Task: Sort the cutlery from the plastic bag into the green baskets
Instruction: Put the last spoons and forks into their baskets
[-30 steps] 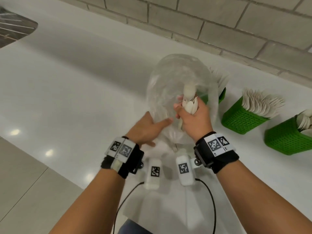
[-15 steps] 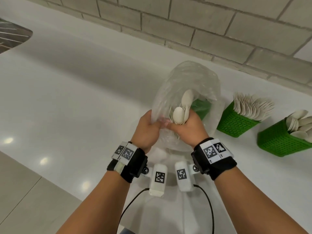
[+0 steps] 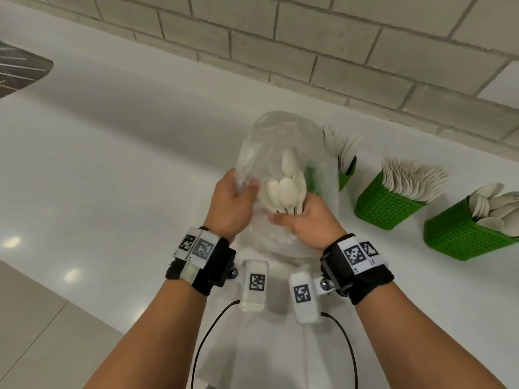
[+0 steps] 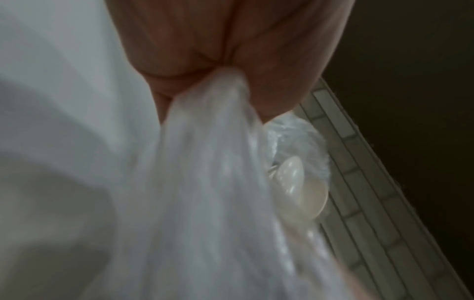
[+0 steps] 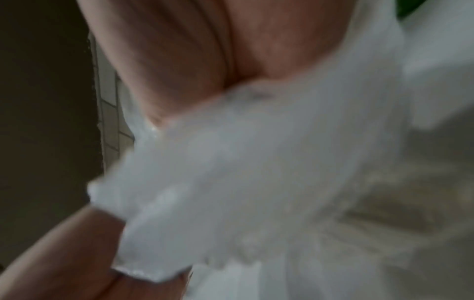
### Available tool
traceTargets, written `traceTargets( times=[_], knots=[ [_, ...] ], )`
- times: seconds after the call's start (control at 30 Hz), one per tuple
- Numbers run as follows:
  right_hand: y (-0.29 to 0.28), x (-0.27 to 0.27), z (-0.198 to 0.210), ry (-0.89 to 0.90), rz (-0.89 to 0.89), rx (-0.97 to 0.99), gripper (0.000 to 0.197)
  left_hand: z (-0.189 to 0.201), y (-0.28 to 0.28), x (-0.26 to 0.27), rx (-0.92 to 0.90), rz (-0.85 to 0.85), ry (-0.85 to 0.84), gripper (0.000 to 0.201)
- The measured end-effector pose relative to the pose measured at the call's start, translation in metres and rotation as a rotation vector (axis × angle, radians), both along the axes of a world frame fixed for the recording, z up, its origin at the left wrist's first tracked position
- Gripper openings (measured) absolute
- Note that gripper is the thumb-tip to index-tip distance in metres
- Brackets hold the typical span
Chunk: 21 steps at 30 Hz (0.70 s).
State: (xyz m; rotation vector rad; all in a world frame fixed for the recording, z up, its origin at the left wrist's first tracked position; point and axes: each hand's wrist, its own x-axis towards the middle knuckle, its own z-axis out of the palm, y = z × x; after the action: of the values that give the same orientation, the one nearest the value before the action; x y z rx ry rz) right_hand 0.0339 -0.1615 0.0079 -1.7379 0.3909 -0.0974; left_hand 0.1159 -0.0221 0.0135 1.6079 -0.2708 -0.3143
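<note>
Left hand (image 3: 230,204) grips the plastic bag (image 3: 269,153) by its edge; right hand (image 3: 311,220) clenches a bundle of white spoons (image 3: 286,189) above the desk (image 3: 112,164).

A white glossy countertop (image 3: 118,175) is carrying everything, running back to a pale brick wall (image 3: 309,46) at twelve o'clock. Three green baskets are standing on it toward two and three o'clock: one (image 3: 346,175) partly hidden behind the plastic bag, a middle one (image 3: 384,206), and a near one (image 3: 460,237), each holding pale cutlery. A dark sink (image 3: 19,71) is sitting at ten o'clock.
</note>
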Motion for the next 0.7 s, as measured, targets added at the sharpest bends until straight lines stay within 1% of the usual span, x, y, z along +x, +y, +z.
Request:
traceTargets(
  times=[0.1, 0.2, 0.23, 0.3, 0.33, 0.37, 0.4, 0.43, 0.47, 0.53, 0.57, 0.6, 0.67, 0.7],
  knots=[
    [-0.009, -0.004, 0.003, -0.022, -0.033, -0.029, 0.031, -0.001, 0.005, 0.001, -0.129, 0.014, 0.156, 0.008],
    [-0.004, -0.005, 0.004, -0.031, -0.063, -0.048, 0.027, 0.001, 0.002, -0.002, -0.161, -0.033, 0.207, 0.01],
    [0.0, -0.006, 0.005, -0.036, -0.059, -0.052, 0.025, 0.003, 0.0, -0.001, -0.17, -0.02, 0.232, 0.009],
    [0.007, -0.006, 0.006, -0.053, -0.045, -0.054, 0.02, 0.007, -0.001, 0.0, -0.174, 0.037, 0.317, 0.017],
    [0.009, -0.007, 0.007, -0.065, -0.041, -0.043, 0.02, 0.011, 0.0, -0.002, -0.19, 0.02, 0.348, 0.016],
    [0.009, -0.007, 0.007, -0.077, -0.046, -0.024, 0.023, 0.015, 0.0, -0.004, -0.213, -0.045, 0.371, 0.013],
    [0.008, -0.008, 0.007, -0.088, -0.056, 0.003, 0.027, 0.019, 0.001, -0.007, -0.218, -0.128, 0.375, 0.016],
    [0.007, -0.009, 0.007, -0.091, -0.07, 0.033, 0.03, 0.019, 0.003, -0.01, -0.203, -0.179, 0.36, 0.021],
    [0.007, -0.012, 0.006, -0.084, -0.076, 0.055, 0.032, 0.018, 0.005, -0.011, -0.182, -0.17, 0.335, 0.022],
    [0.01, -0.016, 0.005, -0.041, -0.039, 0.067, 0.03, 0.01, 0.008, -0.003, -0.074, -0.018, 0.26, 0.012],
    [0.012, -0.019, 0.005, -0.007, 0.003, 0.07, 0.025, 0.005, 0.01, 0.0, -0.009, 0.067, 0.223, 0.007],
    [0.013, -0.023, 0.005, 0.032, 0.058, 0.068, 0.02, 0.0, 0.012, 0.004, 0.052, 0.136, 0.201, 0.007],
    [0.008, -0.03, 0.004, 0.094, 0.153, 0.039, 0.017, -0.004, 0.015, 0.006, 0.132, 0.176, 0.203, 0.006],
    [0.003, -0.033, 0.003, 0.116, 0.17, 0.02, 0.017, -0.005, 0.018, 0.005, 0.162, 0.155, 0.201, 0.012]
  ],
)
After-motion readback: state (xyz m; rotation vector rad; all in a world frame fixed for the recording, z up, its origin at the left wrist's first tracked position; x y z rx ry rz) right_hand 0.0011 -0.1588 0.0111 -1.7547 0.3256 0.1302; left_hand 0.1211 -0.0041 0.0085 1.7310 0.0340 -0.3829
